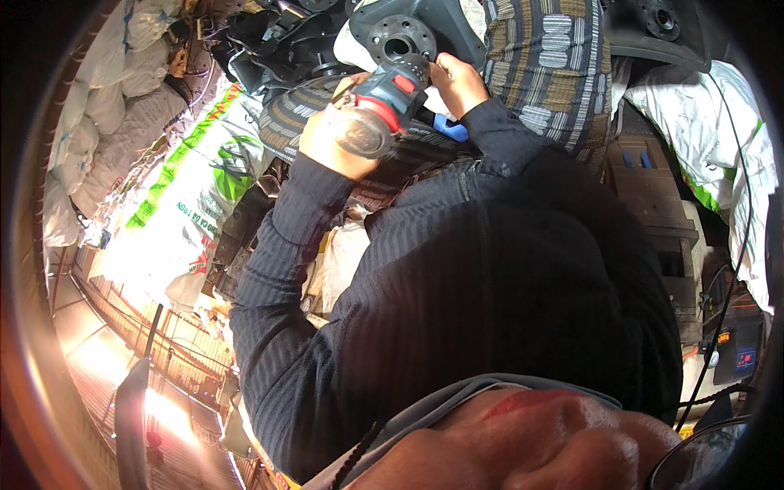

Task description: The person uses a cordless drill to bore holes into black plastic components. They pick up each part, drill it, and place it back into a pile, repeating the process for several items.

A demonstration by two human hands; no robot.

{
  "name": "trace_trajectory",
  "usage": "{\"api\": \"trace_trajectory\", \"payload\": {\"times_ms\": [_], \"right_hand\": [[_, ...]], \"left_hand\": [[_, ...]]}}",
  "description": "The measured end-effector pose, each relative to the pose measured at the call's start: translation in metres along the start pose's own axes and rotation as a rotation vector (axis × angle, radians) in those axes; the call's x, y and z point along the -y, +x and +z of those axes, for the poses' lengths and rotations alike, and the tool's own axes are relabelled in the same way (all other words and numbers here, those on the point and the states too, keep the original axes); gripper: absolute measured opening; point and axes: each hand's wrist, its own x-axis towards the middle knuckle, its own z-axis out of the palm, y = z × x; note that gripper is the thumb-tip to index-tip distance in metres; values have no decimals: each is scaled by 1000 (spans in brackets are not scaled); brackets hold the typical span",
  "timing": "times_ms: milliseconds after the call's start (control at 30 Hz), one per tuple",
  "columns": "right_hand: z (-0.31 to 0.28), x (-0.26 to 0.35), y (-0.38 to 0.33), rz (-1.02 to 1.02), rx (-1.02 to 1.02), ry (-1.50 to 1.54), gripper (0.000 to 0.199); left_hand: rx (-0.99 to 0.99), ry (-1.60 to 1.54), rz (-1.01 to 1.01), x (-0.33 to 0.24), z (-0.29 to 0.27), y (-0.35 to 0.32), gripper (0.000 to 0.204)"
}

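Observation:
My left hand (pixel 327 140) is wrapped round a cordless drill (pixel 390 96), dark grey-blue with red trim, its front end pointing up and away from me. Just beyond the drill is a dark grey part (pixel 441 18) with a round flange (pixel 406 34), which has a centre hole and a ring of smaller holes. My right hand (pixel 460 85) is closed at the right of the drill's front end, fingers curled against the flange's lower edge. What its fingertips pinch is hidden. Below it shows a small blue piece (pixel 450 127). The part rests over my legs in patterned cloth (pixel 549 69).
Several dark plastic parts (pixel 269 41) are heaped at the far left, and another flanged part (pixel 660 20) lies at the far right. White sacks (pixel 192 192) stand left and right. A wooden crate (pixel 649 192) and a hanging black cable (pixel 745 175) are on the right.

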Motion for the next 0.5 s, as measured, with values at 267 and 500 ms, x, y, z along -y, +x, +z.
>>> {"api": "trace_trajectory", "payload": {"times_ms": [267, 500], "right_hand": [[-17, 14, -13, 365, 121, 558, 27], [-40, 26, -27, 385, 529, 1414, 40]], "left_hand": [[-200, -246, 49, -14, 3, -37, 31], [-357, -215, 172, -41, 3, -91, 37]]}}
